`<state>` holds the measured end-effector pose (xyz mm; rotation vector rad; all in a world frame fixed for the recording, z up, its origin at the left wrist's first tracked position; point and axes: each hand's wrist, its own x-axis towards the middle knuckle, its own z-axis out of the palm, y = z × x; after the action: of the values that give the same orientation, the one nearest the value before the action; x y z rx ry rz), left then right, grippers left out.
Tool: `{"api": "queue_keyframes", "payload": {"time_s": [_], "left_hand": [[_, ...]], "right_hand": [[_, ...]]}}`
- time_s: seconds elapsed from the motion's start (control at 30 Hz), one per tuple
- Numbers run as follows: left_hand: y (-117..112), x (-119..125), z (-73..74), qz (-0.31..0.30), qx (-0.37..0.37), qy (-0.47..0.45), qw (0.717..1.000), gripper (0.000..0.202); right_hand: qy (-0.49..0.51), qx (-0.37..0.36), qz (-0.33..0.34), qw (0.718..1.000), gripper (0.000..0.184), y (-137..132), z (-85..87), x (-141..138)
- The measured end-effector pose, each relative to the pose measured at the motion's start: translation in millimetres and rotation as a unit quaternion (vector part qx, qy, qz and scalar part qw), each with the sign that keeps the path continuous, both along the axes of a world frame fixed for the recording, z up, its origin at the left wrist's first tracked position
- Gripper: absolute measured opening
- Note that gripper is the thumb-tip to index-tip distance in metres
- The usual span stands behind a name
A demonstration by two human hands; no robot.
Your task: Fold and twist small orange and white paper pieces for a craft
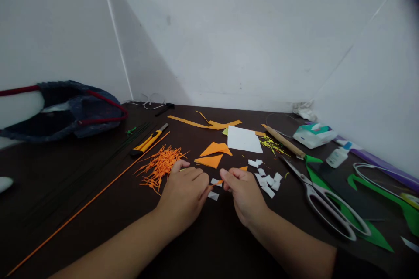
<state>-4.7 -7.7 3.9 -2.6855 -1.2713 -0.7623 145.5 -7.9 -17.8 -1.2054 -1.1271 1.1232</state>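
My left hand (186,189) and my right hand (244,192) rest close together on the dark table (98,226), fingers curled. Between their fingertips they pinch a small orange paper piece (218,182). Small white paper bits (213,195) lie just under and beside the hands, and more white bits (268,178) lie to the right. A heap of thin orange paper strips (160,165) sits just left of my left hand. Orange paper triangles (212,154) lie right behind the hands.
Big scissors (327,200) lie at right on green paper cutouts (369,226). A white sheet (244,139), long orange strips (203,124), a wooden stick (283,141), a glue bottle (338,155) and a tape dispenser (312,134) sit behind. A yellow cutter (149,141), a long orange rod (88,202) and a dark bag (65,109) are at left.
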Motion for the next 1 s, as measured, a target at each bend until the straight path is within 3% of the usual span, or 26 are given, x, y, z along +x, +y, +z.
{"api": "queue_keyframes", "payload": {"time_s": [0.17, 0.27, 0.43, 0.77, 0.87, 1.0], "left_hand": [[0, -1, 0.5, 0.005, -0.154, -0.121, 0.981, 0.026], [2, -1, 2.3, -0.026, -0.258, -0.19, 0.947, 0.019], [6, 2, 1.6, -0.052, -0.393, -0.265, 0.879, 0.028], [7, 2, -1.2, -0.002, -0.418, -0.339, 0.843, 0.024], [8, 1, -0.5, 0.007, -0.422, -0.335, 0.843, 0.025], [9, 1, -1.8, 0.009, -0.406, -0.31, 0.86, 0.025]], "right_hand": [[0.009, 0.023, 0.03, 0.999, 0.031, 0, -0.1, 3], [0.01, 0.035, 0.035, 0.999, 0.031, -1, -0.7, 4], [0.005, 0.035, 0.044, 0.998, 0.032, -2, -0.7, 3], [0.064, 0.038, 0.109, 0.991, 0.013, 6, 7.0, 15], [0.002, 0.04, 0.088, 0.995, 0.003, 5, 7.3, 14], [-0.092, 0.029, 0.045, 0.994, 0.014, 4, 7.1, 12]]}}
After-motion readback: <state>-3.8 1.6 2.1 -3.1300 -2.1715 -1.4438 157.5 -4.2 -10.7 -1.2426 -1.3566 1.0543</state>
